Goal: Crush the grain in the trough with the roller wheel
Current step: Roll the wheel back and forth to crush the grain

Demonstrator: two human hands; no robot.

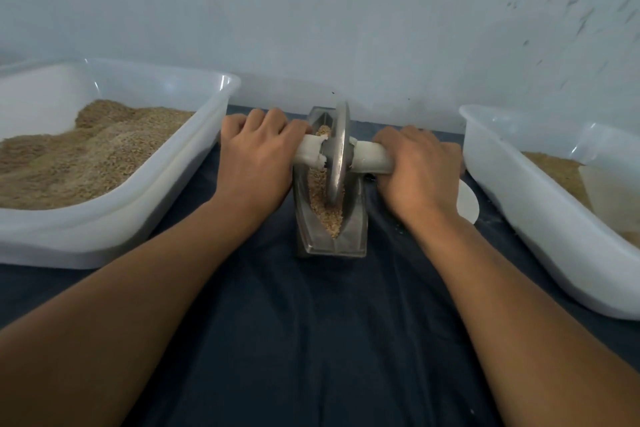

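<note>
A narrow metal trough stands on the dark cloth, its V-shaped channel holding tan grain. A thin metal roller wheel stands upright in the channel, its lower edge in the grain. A white handle bar runs through the wheel's hub to both sides. My left hand grips the left end of the handle. My right hand grips the right end. Both arms reach in from the bottom of the view.
A white plastic tub heaped with grain sits at the left. Another white tub with some grain stands at the right. A white round lid lies by my right wrist. A pale wall rises right behind the trough.
</note>
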